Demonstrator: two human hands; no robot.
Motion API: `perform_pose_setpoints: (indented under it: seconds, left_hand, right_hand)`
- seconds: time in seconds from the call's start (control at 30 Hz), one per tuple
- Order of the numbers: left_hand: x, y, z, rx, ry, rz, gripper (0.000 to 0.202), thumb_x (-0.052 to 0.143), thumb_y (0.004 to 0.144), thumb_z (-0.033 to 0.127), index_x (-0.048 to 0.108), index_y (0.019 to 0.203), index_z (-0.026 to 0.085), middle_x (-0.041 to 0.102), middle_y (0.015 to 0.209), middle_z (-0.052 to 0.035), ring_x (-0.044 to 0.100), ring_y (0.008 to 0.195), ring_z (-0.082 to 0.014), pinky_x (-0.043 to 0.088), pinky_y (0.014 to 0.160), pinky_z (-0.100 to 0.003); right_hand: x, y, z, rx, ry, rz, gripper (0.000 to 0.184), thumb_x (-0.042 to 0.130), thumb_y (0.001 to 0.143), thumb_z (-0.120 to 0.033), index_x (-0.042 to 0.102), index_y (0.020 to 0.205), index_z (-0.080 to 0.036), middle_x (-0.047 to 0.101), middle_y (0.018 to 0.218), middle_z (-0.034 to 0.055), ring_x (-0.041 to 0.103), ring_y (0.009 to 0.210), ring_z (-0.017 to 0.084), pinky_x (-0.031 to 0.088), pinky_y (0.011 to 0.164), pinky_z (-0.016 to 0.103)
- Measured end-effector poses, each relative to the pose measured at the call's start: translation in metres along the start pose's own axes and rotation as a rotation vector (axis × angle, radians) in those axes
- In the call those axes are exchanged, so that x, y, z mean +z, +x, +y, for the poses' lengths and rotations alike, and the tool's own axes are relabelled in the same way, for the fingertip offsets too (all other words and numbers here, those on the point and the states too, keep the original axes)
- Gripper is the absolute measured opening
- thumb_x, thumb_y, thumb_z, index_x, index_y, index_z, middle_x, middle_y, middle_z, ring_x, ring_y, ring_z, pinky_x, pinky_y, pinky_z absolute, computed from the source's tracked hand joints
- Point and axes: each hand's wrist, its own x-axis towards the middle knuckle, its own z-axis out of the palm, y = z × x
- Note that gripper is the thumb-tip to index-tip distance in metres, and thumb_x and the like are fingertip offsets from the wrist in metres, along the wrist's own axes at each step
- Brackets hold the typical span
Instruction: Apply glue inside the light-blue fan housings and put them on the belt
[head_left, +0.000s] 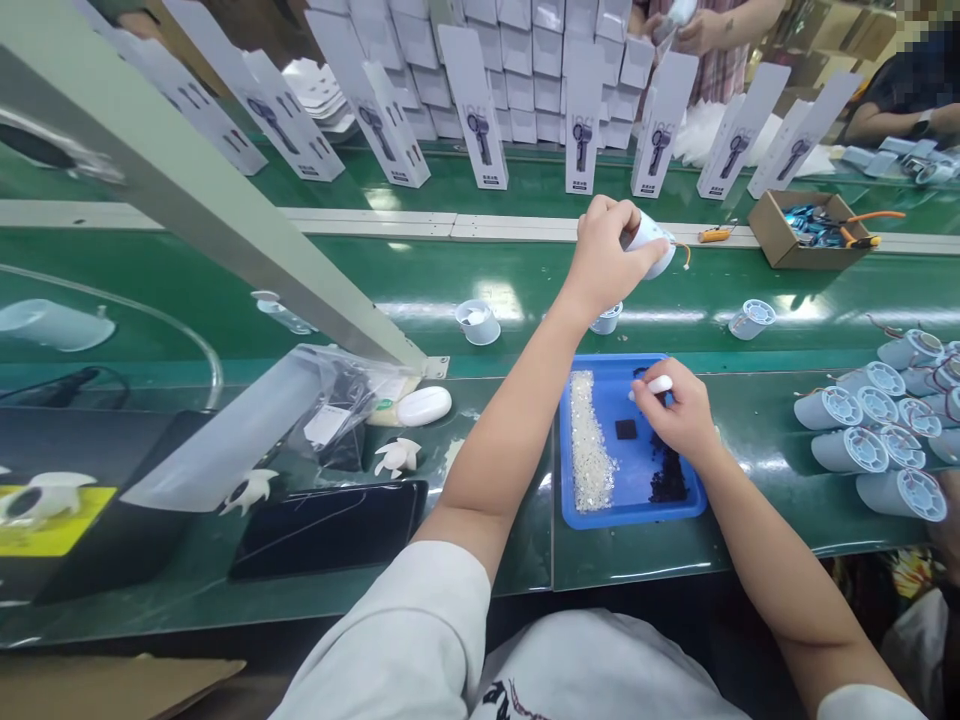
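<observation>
Head view. Left hand [606,258], raised over the far edge of the belt [420,285], fingers curled tight round a white cylinder [651,243]; the cylinder lies roughly level, and short wires [684,255] leave its right end. Right hand [679,415], lower and nearer, over the far right part of a blue tray [637,515]; thumb and fingertips pinched on a small white piece [660,384].

In the tray: a strip of clear bits [590,445] along the left side, a black square [625,429] in the middle, and a dark heap [667,482] on the right, just below the right hand.

On the belt: three short cups [478,322], one partly hidden behind the left wrist. Right of the tray, a stack of cylinders [874,425] lying on their sides. Left of the tray, an oval shell [424,405], white impellers [397,456] and a plastic bag [330,395].

Beyond the belt: a cardboard box [780,245] of tools, a row of upright cartons [480,105], and a co-worker's hand [701,30] at the top edge.
</observation>
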Motion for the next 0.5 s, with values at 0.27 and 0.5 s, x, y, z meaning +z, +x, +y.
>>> perform_pose_setpoints:
  seconds: [0.27, 0.5]
  left_hand:
    - [-0.013, -0.007, 0.017, -0.005, -0.128, 0.018, 0.029, 0.070, 0.076, 0.009, 0.042, 0.066, 0.015, 0.039, 0.088, -0.0017, 0.051, 0.112, -0.0226, 0.040, 0.097, -0.039]
    - [-0.018, -0.010, 0.025, -0.020, -0.186, 0.033, 0.037, 0.067, 0.079, 0.009, 0.034, 0.063, 0.018, 0.036, 0.083, -0.0005, 0.052, 0.103, -0.0178, 0.039, 0.097, -0.036]
  right_hand:
    - [-0.006, 0.002, 0.004, 0.088, -0.041, 0.125, 0.029, 0.058, 0.080, -0.026, 0.042, 0.056, -0.023, 0.046, 0.051, -0.0049, 0.042, 0.049, 0.011, 0.035, 0.051, 0.027]
    - [-0.002, 0.002, 0.004, 0.057, -0.046, 0.126, 0.027, 0.058, 0.080, -0.023, 0.043, 0.057, -0.022, 0.046, 0.051, -0.0050, 0.041, 0.049, 0.010, 0.034, 0.050, 0.026]
